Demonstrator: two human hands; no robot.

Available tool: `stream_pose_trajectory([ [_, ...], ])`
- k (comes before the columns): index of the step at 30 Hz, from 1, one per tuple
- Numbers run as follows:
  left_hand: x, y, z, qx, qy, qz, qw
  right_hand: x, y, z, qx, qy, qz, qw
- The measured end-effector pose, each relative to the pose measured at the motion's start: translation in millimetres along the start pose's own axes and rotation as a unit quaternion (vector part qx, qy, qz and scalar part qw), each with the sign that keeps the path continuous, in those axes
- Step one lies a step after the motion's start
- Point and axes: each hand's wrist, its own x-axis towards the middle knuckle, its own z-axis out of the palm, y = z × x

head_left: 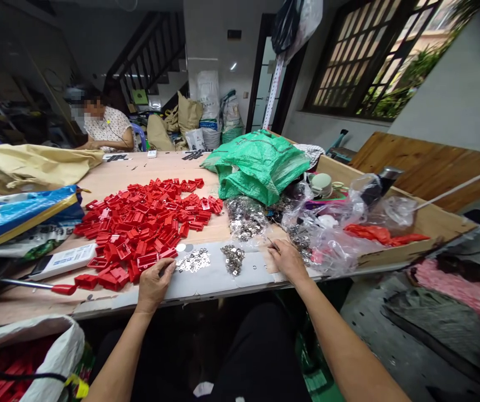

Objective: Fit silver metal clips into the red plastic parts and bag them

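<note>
My left hand point(155, 283) rests at the table's front edge, thumb and fingers curled together; what they hold, if anything, is hidden. Beside it lies a big heap of red plastic housings point(139, 223). Just right of that hand, small flat silvery metal pieces point(195, 261) are spread on a grey sheet point(206, 286). A denser pile of small metal parts point(232, 259) sits between my hands. My right hand point(287, 260) is closed around a thin dark object point(273, 244), too small to name, near a clear bag of metal parts point(246, 219).
A green woven sack point(260, 167) lies behind the bags. At right, a wooden tray point(390, 254) holds plastic bags and a flask point(380, 184). At left are a screwdriver point(62, 288), a white box point(64, 261) and a blue sack point(22, 215). Another person point(108, 128) sits across the table.
</note>
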Motion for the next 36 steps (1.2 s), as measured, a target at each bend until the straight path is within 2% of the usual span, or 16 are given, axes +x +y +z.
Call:
stream_pose_trajectory([
  [5, -0.7, -1.6, 1.1, 0.001, 0.004, -0.005, 1.000, 5.5, 13.9, -2.5, 0.016, 0.012, 0.025, 0.999],
  [11, -1.8, -3.2, 1.0, 0.000, 0.002, -0.008, 1.000, 15.5, 15.0, -8.7, 0.015, 0.002, 0.036, 0.999],
  [21, -1.6, -7.2, 1.5, -0.004, -0.008, -0.018, 1.000, 60.7, 4.0, -20.4, 0.043, -0.084, -0.085, 0.992],
  [30, -1.6, -6.4, 2.2, -0.013, -0.005, -0.021, 1.000, 66.8, 18.2, -21.3, 0.034, -0.107, -0.041, 0.993],
  [36, -1.1, -4.8, 1.7, -0.009, -0.006, -0.023, 1.000, 68.3, 16.1, -14.6, 0.023, -0.115, -0.033, 0.993],
])
